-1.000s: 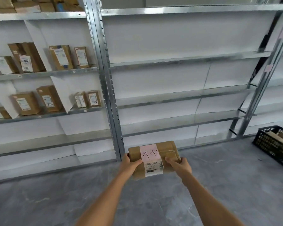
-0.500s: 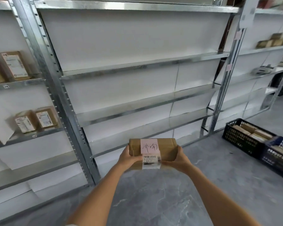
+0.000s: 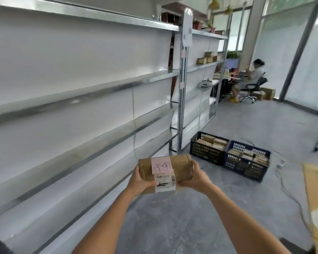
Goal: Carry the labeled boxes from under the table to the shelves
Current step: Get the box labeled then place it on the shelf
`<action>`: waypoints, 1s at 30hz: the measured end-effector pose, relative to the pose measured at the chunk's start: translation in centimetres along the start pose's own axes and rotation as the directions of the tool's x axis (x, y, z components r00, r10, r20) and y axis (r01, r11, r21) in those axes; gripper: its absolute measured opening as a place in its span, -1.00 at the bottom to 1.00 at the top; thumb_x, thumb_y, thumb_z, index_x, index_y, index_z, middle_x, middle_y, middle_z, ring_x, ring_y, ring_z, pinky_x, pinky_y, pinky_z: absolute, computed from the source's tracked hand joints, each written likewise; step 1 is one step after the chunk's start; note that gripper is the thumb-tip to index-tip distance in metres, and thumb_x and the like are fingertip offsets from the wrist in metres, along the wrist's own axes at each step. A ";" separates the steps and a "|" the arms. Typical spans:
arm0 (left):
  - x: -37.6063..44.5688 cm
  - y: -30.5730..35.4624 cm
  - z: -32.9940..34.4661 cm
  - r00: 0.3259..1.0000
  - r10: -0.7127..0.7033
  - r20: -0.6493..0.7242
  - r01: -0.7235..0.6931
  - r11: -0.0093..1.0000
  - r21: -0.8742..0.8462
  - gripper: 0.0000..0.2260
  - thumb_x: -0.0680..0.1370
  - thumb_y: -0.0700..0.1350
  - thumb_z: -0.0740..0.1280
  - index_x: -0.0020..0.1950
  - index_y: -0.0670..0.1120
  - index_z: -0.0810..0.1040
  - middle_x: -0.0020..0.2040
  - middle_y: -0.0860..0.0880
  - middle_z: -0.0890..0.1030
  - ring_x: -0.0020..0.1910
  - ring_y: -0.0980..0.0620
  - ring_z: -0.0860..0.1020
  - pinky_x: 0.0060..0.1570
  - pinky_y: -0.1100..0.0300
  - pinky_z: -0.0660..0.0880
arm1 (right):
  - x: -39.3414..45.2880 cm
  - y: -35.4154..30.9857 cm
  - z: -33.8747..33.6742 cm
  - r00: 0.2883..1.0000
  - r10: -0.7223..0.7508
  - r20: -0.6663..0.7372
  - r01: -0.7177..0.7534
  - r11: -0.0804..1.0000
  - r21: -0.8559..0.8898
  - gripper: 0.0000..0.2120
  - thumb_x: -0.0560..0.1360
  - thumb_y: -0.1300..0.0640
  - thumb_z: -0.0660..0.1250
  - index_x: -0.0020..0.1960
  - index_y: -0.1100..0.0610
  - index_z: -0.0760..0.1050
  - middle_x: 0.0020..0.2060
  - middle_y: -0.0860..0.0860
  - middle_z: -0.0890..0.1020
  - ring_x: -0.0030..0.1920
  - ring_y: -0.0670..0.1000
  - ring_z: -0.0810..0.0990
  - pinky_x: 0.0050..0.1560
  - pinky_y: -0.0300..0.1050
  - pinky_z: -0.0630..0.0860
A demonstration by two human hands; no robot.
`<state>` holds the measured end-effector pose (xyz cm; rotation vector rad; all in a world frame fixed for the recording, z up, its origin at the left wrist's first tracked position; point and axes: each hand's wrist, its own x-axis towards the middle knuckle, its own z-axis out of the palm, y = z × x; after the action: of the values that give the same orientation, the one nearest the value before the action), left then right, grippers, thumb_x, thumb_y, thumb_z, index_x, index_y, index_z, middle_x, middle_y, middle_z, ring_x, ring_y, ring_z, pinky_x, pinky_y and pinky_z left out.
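Head view looked down at a brown cardboard box (image 3: 165, 172) carried out in front at about waist height, over the grey floor (image 3: 173, 222) and just to the right of the metal shelves (image 3: 84, 92). The left hand (image 3: 140, 182) clasped the box's left end, thumb lying over the near top edge beside the white barcode label (image 3: 165, 182); its grip was closed on the box. The right hand (image 3: 196, 177) clasped the right end, fingers wrapped around the far side, its grip likewise closed on the box. A pink note (image 3: 162, 165) with handwritten characters sat on the box's top face, just above the barcode label. The shelf levels nearest the box were bare. Further along the row, a second bay held a few small boxes (image 3: 208, 57). On the floor past the box stood a black crate (image 3: 206, 147) and a dark blue crate (image 3: 246, 160), touching side by side, both filled with parcels. A seated person (image 3: 250, 77) was at a bench in the far corner
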<state>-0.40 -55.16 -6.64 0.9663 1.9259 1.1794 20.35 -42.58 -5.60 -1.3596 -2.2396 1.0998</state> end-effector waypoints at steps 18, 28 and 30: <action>24.8 14.4 18.0 0.949 0.154 0.275 -0.189 0.976 0.106 0.01 0.29 -0.11 0.58 0.55 -0.02 0.00 0.46 -0.06 0.35 0.42 -0.06 0.33 0.42 -0.04 0.30 | 17.1 10.6 -18.4 0.934 0.225 -0.276 -0.157 0.956 0.250 0.21 -0.16 -0.24 0.47 0.44 0.03 0.21 0.20 0.00 0.53 0.19 0.04 0.51 0.21 0.00 0.51; 36.7 19.6 25.3 0.941 0.163 0.296 -0.212 0.967 0.140 -0.06 0.27 -0.05 0.58 0.52 -0.06 0.12 0.42 -0.05 0.36 0.34 -0.03 0.37 0.37 -0.01 0.36 | 28.0 15.6 -25.4 0.896 0.330 -0.297 -0.209 0.904 0.374 -0.06 0.03 -0.10 0.56 0.35 -0.01 0.32 0.02 -0.08 0.49 0.02 -0.04 0.48 0.10 -0.13 0.47; 40.2 20.7 26.7 0.936 0.165 0.309 -0.217 0.966 0.142 -0.05 0.26 -0.03 0.59 0.51 -0.06 0.14 0.40 -0.05 0.40 0.34 -0.05 0.40 0.36 -0.03 0.38 | 31.3 17.1 -26.7 0.885 0.338 -0.321 -0.202 0.898 0.390 -0.17 0.12 -0.01 0.59 0.33 0.04 0.38 0.00 -0.06 0.54 0.00 -0.04 0.49 0.10 -0.13 0.49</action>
<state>6.73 -3.21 -3.88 1.3696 1.7429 0.9171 30.97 0.66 -4.54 -1.6005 -1.5245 1.1324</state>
